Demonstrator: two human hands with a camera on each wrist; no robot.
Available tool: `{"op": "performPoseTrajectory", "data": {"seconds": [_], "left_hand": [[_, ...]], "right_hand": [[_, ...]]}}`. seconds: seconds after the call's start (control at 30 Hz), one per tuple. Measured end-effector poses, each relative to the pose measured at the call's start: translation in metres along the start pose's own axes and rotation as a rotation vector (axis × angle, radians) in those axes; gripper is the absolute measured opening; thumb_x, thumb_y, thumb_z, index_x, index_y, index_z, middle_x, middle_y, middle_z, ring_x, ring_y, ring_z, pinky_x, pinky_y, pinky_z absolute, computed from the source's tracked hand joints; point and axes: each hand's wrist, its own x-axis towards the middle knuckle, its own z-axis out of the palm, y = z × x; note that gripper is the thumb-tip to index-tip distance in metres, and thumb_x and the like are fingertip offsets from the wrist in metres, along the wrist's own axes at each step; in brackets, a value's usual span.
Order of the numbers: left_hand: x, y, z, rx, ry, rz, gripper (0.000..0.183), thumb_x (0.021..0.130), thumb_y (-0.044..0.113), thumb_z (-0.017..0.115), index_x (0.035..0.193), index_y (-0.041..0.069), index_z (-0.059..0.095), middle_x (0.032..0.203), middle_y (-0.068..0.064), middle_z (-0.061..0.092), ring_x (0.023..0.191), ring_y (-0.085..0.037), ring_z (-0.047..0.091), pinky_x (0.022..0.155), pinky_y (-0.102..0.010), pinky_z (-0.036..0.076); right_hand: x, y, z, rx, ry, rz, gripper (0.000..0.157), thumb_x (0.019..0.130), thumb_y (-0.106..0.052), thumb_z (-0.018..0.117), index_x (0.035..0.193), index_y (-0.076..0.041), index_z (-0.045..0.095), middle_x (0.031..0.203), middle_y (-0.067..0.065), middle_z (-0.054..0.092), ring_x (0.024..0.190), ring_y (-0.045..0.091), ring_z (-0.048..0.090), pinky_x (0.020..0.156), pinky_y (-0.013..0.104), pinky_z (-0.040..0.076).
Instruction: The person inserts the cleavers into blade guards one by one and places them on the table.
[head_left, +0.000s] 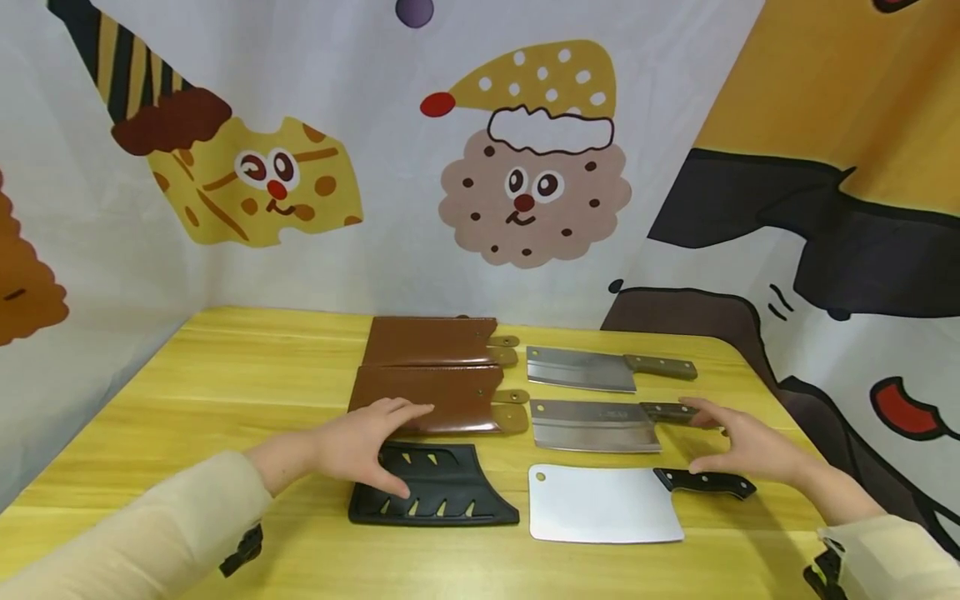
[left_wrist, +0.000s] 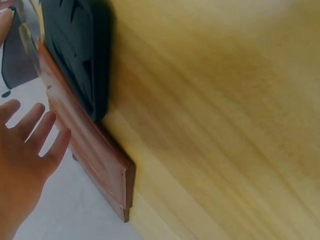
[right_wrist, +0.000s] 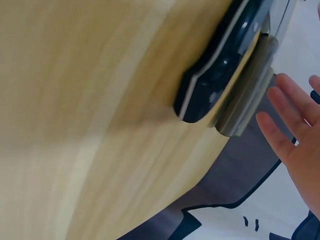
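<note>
My left hand (head_left: pixel 367 446) hovers with spread fingers over the black plastic blade guard (head_left: pixel 442 487) and the edge of the nearer brown leather sheath (head_left: pixel 427 400). Nothing is between its fingers; the left wrist view shows the fingers (left_wrist: pixel 37 125) apart. On the right side, my right hand (head_left: pixel 742 446) is spread above the handles of two cleavers, holding nothing. One is a cleaver with a wooden handle (head_left: pixel 596 425), its handle end partly hidden by my fingers. The nearest is a white-bladed cleaver (head_left: pixel 603 504) with a black handle (right_wrist: pixel 215 70).
Behind these lie another brown sheath (head_left: pixel 427 342) and a third cleaver (head_left: pixel 581 368) with a wooden handle. All rest on a yellow wood-grain table (head_left: pixel 247 358). A cartoon-printed cloth (head_left: pixel 397 275) hangs along the table's back and sides.
</note>
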Motion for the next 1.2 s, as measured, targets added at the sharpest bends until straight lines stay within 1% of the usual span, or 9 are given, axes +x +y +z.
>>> {"op": "performPoseTrajectory", "data": {"seconds": [0.2, 0.3, 0.4, 0.5, 0.77, 0.87, 1.0, 1.07, 1.2], "left_hand": [[-0.001, 0.0, 0.007, 0.016, -0.041, 0.009, 0.1, 0.071, 0.053, 0.075, 0.148, 0.011, 0.026, 0.144, -0.017, 0.035, 0.129, -0.037, 0.039, 0.097, -0.055, 0.039], [-0.001, -0.001, 0.011, 0.038, -0.057, 0.006, 0.1, 0.07, 0.055, 0.075, 0.148, 0.014, 0.028, 0.141, -0.012, 0.039, 0.126, -0.032, 0.043, 0.098, -0.051, 0.04], [-0.001, -0.003, 0.014, 0.065, -0.072, 0.006, 0.1, 0.068, 0.056, 0.075, 0.148, 0.015, 0.029, 0.14, -0.011, 0.041, 0.126, -0.03, 0.042, 0.1, -0.053, 0.037], [-0.002, -0.003, 0.016, 0.112, -0.083, 0.018, 0.104, 0.065, 0.059, 0.076, 0.147, 0.015, 0.031, 0.14, -0.009, 0.041, 0.126, -0.029, 0.041, 0.101, -0.054, 0.035], [-0.004, -0.002, 0.021, 0.225, -0.107, 0.024, 0.114, 0.06, 0.06, 0.079, 0.148, 0.008, 0.028, 0.142, -0.008, 0.036, 0.125, -0.022, 0.037, 0.101, -0.047, 0.035], [-0.003, -0.001, 0.023, 0.228, -0.112, 0.02, 0.113, 0.06, 0.058, 0.08, 0.147, 0.006, 0.029, 0.141, -0.008, 0.035, 0.124, -0.021, 0.036, 0.101, -0.045, 0.035], [-0.004, 0.0, 0.024, 0.181, -0.106, 0.04, 0.108, 0.06, 0.049, 0.082, 0.146, 0.008, 0.031, 0.137, -0.006, 0.034, 0.12, -0.02, 0.035, 0.097, -0.047, 0.036], [-0.004, 0.0, 0.024, 0.146, -0.099, 0.054, 0.106, 0.06, 0.045, 0.082, 0.145, 0.01, 0.031, 0.137, -0.004, 0.032, 0.119, -0.02, 0.035, 0.095, -0.049, 0.037], [-0.005, 0.002, 0.022, 0.091, -0.101, 0.072, 0.105, 0.06, 0.04, 0.083, 0.145, 0.011, 0.03, 0.137, -0.004, 0.03, 0.12, -0.021, 0.035, 0.094, -0.054, 0.036]], "right_hand": [[-0.004, 0.005, 0.007, 0.022, -0.106, 0.011, 0.087, 0.068, -0.045, 0.078, 0.132, 0.002, 0.044, 0.108, 0.013, 0.061, 0.098, 0.031, 0.058, 0.077, 0.045, 0.049], [-0.005, 0.009, 0.01, 0.035, -0.148, -0.002, 0.078, 0.068, -0.045, 0.078, 0.125, 0.0, 0.05, 0.104, 0.006, 0.061, 0.092, 0.019, 0.058, 0.075, 0.034, 0.049], [-0.006, 0.013, 0.013, 0.05, -0.176, -0.039, 0.065, 0.068, -0.044, 0.078, 0.115, -0.003, 0.057, 0.099, 0.001, 0.061, 0.085, 0.008, 0.055, 0.07, 0.026, 0.048], [-0.006, 0.016, 0.016, 0.074, -0.197, -0.059, 0.052, 0.068, -0.039, 0.08, 0.104, -0.006, 0.063, 0.095, -0.003, 0.062, 0.079, -0.001, 0.052, 0.067, 0.024, 0.046], [-0.006, 0.022, 0.019, 0.162, -0.255, -0.107, 0.028, 0.073, -0.024, 0.077, 0.092, -0.008, 0.064, 0.084, -0.01, 0.058, 0.072, -0.005, 0.045, 0.061, 0.021, 0.041], [-0.007, 0.026, 0.019, 0.227, -0.27, -0.164, 0.023, 0.075, -0.017, 0.075, 0.091, -0.009, 0.061, 0.083, -0.011, 0.055, 0.073, -0.005, 0.045, 0.06, 0.02, 0.04], [-0.009, 0.033, 0.015, 0.39, -0.297, -0.238, 0.02, 0.078, -0.004, 0.068, 0.094, -0.007, 0.056, 0.081, -0.009, 0.057, 0.073, -0.003, 0.049, 0.058, 0.021, 0.039], [-0.01, 0.035, 0.013, 0.466, -0.317, -0.236, 0.02, 0.08, 0.0, 0.065, 0.097, -0.004, 0.057, 0.084, -0.01, 0.06, 0.074, -0.003, 0.052, 0.059, 0.021, 0.041], [-0.014, 0.039, 0.007, 0.578, -0.356, -0.163, 0.021, 0.084, 0.001, 0.062, 0.104, -0.001, 0.061, 0.091, -0.012, 0.065, 0.077, -0.001, 0.057, 0.061, 0.022, 0.048]]}}
